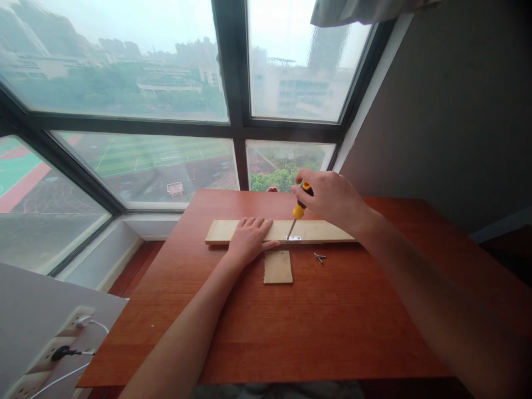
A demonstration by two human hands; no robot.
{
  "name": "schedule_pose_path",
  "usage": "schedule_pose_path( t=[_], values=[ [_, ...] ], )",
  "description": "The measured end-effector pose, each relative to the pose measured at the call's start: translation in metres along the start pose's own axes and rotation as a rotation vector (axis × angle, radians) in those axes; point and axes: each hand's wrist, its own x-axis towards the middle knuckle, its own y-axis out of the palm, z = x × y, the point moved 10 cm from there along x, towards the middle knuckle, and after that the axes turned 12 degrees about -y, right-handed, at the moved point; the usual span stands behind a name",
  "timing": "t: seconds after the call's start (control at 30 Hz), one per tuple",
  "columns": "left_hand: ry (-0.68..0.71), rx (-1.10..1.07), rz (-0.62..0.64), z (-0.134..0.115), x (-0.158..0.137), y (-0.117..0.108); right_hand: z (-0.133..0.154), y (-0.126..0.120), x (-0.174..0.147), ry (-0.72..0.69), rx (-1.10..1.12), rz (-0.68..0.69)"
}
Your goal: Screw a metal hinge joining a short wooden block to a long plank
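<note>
A long pale wooden board (224,233) lies across the table, its right part hidden behind my right forearm. My left hand (249,237) rests on it with fingers stretched out and the thumb along its front edge. In my right hand (326,194) is a yellow-and-black screwdriver (298,211), tilted, its tip down at a small metal hinge (293,238) on the board's front edge. Whether a screw sits under the tip is too small to tell. Nearer to me lies a small square wooden piece (278,267). Several loose screws (320,257) lie to its right.
The reddish-brown wooden table (316,332) stands against large windows with a dark frame (236,127). At lower left, wall sockets (54,352) hold a black plug (62,353) and white cables. A grey wall (449,122) rises on the right.
</note>
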Motion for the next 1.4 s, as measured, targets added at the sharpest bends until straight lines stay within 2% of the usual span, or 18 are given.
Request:
schedule_pose_path(
  t=[0.13, 0.2, 0.37, 0.6, 0.77, 1.0, 1.2, 1.4],
  values=[
    [-0.004, -0.003, 0.004, 0.001, 0.000, 0.001, 0.013, 0.000, 0.000, -0.160, 0.208, -0.012],
    [-0.006, -0.003, 0.004, 0.001, 0.000, 0.001, 0.017, -0.001, 0.000, -0.192, 0.235, -0.001],
    [-0.007, -0.005, 0.006, 0.000, 0.000, -0.001, 0.009, -0.004, 0.001, -0.070, 0.062, 0.003],
    [-0.006, -0.006, 0.002, 0.001, 0.000, 0.000, 0.013, -0.001, -0.002, -0.139, 0.215, -0.026],
    [-0.001, -0.005, 0.002, 0.000, -0.001, 0.000, 0.006, -0.005, -0.002, -0.037, 0.077, -0.062],
    [-0.010, -0.016, 0.012, 0.001, 0.000, 0.000, 0.013, -0.002, -0.001, -0.098, 0.215, -0.038],
    [-0.008, -0.019, 0.018, 0.000, 0.000, 0.000, 0.008, -0.005, -0.001, -0.025, 0.075, -0.060],
    [-0.007, -0.018, 0.016, 0.000, -0.001, 0.000, 0.012, -0.004, -0.002, -0.069, 0.111, -0.044]
  ],
)
